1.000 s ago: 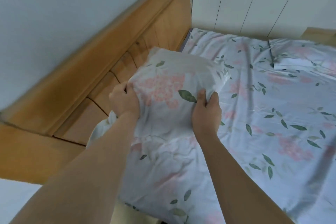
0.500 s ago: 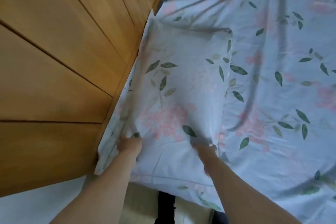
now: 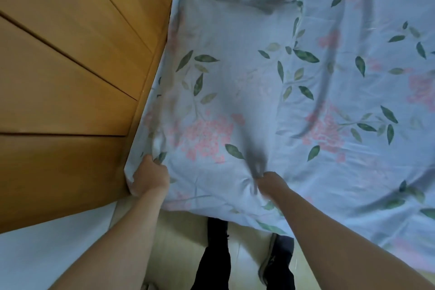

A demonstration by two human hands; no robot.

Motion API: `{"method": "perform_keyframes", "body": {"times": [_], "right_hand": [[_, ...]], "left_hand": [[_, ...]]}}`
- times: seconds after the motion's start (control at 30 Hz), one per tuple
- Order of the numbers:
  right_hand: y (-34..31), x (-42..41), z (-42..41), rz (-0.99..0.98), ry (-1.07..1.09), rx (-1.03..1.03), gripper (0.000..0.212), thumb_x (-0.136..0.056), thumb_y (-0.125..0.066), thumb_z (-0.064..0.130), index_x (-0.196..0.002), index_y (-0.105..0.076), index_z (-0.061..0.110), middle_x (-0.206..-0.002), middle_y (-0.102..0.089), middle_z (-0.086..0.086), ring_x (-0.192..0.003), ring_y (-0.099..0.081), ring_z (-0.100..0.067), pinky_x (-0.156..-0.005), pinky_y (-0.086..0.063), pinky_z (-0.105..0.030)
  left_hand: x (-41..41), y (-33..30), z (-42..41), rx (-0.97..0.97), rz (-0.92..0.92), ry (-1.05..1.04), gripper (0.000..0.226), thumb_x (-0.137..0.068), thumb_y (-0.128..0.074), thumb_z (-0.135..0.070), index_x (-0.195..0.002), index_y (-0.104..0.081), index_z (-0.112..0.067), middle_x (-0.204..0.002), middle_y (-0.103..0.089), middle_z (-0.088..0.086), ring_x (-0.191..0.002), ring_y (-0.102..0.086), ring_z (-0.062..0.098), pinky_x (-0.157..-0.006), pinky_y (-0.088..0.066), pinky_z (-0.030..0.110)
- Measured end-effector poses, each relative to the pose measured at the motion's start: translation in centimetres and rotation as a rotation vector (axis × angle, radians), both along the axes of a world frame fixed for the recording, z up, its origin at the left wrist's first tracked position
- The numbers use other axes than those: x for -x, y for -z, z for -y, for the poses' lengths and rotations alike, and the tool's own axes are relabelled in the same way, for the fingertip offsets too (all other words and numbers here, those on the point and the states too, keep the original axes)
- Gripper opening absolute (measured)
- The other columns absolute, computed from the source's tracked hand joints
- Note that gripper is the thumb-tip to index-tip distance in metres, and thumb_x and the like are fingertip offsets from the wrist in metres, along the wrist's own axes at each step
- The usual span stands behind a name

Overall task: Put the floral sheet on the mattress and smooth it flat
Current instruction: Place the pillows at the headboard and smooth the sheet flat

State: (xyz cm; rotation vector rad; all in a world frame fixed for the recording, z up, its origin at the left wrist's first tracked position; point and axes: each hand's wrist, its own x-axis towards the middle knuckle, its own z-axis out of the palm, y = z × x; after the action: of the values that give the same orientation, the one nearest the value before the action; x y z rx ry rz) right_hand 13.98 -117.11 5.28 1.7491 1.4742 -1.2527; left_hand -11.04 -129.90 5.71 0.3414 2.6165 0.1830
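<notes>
The floral sheet (image 3: 270, 92), pale blue with green leaves and pink blossoms, covers the mattress across the right and middle of the view. Its near corner lies as a raised, folded panel beside the wooden bed frame. My left hand (image 3: 149, 178) grips the sheet's corner edge right against the frame. My right hand (image 3: 268, 181) pinches a bunch of the fabric near the front edge, and creases fan out from that pinch. The mattress itself is hidden under the sheet.
A wooden headboard or frame (image 3: 70, 77) of slatted planks fills the left side, tight against the sheet. A white wall (image 3: 47, 249) shows at lower left. Below the sheet's edge are the light floor (image 3: 179, 238), my dark trouser leg (image 3: 214, 256) and a shoe (image 3: 277, 263).
The lifted corner of the sheet has come down onto the bed and been pulled toward me. Both hands have dropped low to the front edge, and the view has tilted downward.
</notes>
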Motion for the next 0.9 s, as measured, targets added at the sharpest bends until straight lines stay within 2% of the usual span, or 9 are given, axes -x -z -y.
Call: {"method": "perform_keyframes", "body": {"times": [0.07, 0.2, 0.27, 0.37, 0.47, 0.57, 0.73, 0.83, 0.9], "right_hand": [[0.2, -0.3, 0.7, -0.019, -0.032, -0.066, 0.039, -0.098, -0.045, 0.028, -0.132, -0.05, 0.009, -0.135, -0.053, -0.011, -0.123, -0.05, -0.028, -0.098, -0.041, -0.032], [-0.4, -3.5, 1.6, -0.091, 0.023, -0.07, 0.046, -0.093, -0.048, 0.024, -0.138, -0.042, 0.019, -0.138, -0.047, -0.006, -0.109, -0.056, -0.022, -0.078, -0.043, -0.027], [-0.7, -7.1, 1.8, -0.064, -0.002, -0.096, 0.052, -0.092, -0.047, 0.022, -0.143, -0.037, 0.022, -0.146, -0.039, -0.004, -0.114, -0.055, -0.022, -0.088, -0.047, -0.031], [-1.3, -13.0, 1.4, 0.003, -0.148, -0.113, 0.059, -0.096, -0.042, 0.022, -0.151, -0.021, 0.025, -0.159, -0.016, 0.0, -0.14, -0.03, -0.021, -0.111, -0.031, -0.038], [-1.5, -19.4, 0.2, 0.117, -0.236, -0.134, 0.064, -0.095, -0.039, 0.017, -0.153, -0.012, 0.027, -0.161, -0.003, 0.002, -0.144, -0.02, -0.022, -0.112, -0.03, -0.041], [-0.4, -24.7, -0.1, 0.235, -0.278, -0.084, 0.071, -0.093, -0.04, 0.015, -0.153, -0.004, 0.022, -0.161, 0.006, -0.003, -0.146, -0.01, -0.025, -0.112, -0.028, -0.043], [3.6, -34.3, 1.5, 0.337, -0.359, 0.066, 0.084, -0.093, -0.043, 0.018, -0.153, 0.015, 0.015, -0.158, 0.025, -0.011, -0.148, 0.013, -0.028, -0.12, -0.005, -0.047], [5.3, -39.5, 2.4, 0.382, -0.566, 0.035, 0.088, -0.091, -0.045, 0.021, -0.153, 0.017, 0.019, -0.157, 0.026, -0.012, -0.147, 0.017, -0.029, -0.119, 0.005, -0.048], [6.0, -43.6, 3.4, 0.395, -0.713, 0.147, 0.079, -0.094, -0.045, 0.028, -0.155, 0.003, 0.022, -0.161, 0.015, -0.01, -0.148, 0.01, -0.03, -0.118, 0.007, -0.05]], "left_hand": [[-1.5, -0.2, -1.4, -0.063, -0.21, 0.198, 0.027, -0.094, -0.047, -0.019, -0.119, -0.054, -0.013, -0.124, -0.056, 0.014, -0.111, -0.051, 0.038, -0.088, -0.045, 0.048], [-6.5, 0.5, -3.7, -0.318, -0.355, 1.03, 0.054, -0.087, -0.052, -0.026, -0.141, -0.048, -0.021, -0.15, -0.038, 0.01, -0.13, -0.039, 0.037, -0.106, -0.03, 0.057], [-8.4, 2.0, -3.3, -0.017, -0.195, 1.311, 0.058, -0.09, -0.047, -0.034, -0.147, -0.036, -0.036, -0.163, -0.01, 0.007, -0.146, -0.016, 0.035, -0.108, -0.015, 0.066], [-10.5, 4.4, -1.9, 0.803, -0.15, 1.278, 0.061, -0.099, -0.037, -0.026, -0.155, -0.014, -0.031, -0.159, 0.028, 0.01, -0.147, 0.014, 0.039, -0.106, -0.007, 0.072], [-16.9, 2.5, -4.3, 0.976, -0.139, 1.319, 0.05, -0.101, -0.031, -0.021, -0.15, -0.032, -0.009, -0.156, -0.018, 0.023, -0.138, -0.027, 0.044, -0.108, -0.027, 0.061], [-24.2, 1.6, -7.2, 0.56, -0.001, 1.59, 0.032, -0.096, -0.044, -0.024, -0.121, -0.06, -0.013, -0.12, -0.061, 0.01, -0.11, -0.058, 0.03, -0.091, -0.046, 0.038], [-37.3, 4.2, -10.0, 0.29, 0.1, 1.74, 0.041, -0.091, -0.05, -0.042, -0.118, -0.057, -0.013, -0.114, -0.059, 0.012, -0.105, -0.056, 0.03, -0.089, -0.038, 0.037], [-43.3, 7.0, -9.1, 0.423, 0.003, 1.91, 0.051, -0.09, -0.054, -0.046, -0.126, -0.053, -0.01, -0.121, -0.054, 0.016, -0.109, -0.052, 0.034, -0.092, -0.037, 0.046], [-45.0, 9.0, -7.6, 0.583, -0.108, 2.025, 0.046, -0.104, -0.029, -0.032, -0.135, -0.049, -0.004, -0.132, -0.051, 0.019, -0.112, -0.052, 0.03, -0.094, -0.04, 0.04]]}}
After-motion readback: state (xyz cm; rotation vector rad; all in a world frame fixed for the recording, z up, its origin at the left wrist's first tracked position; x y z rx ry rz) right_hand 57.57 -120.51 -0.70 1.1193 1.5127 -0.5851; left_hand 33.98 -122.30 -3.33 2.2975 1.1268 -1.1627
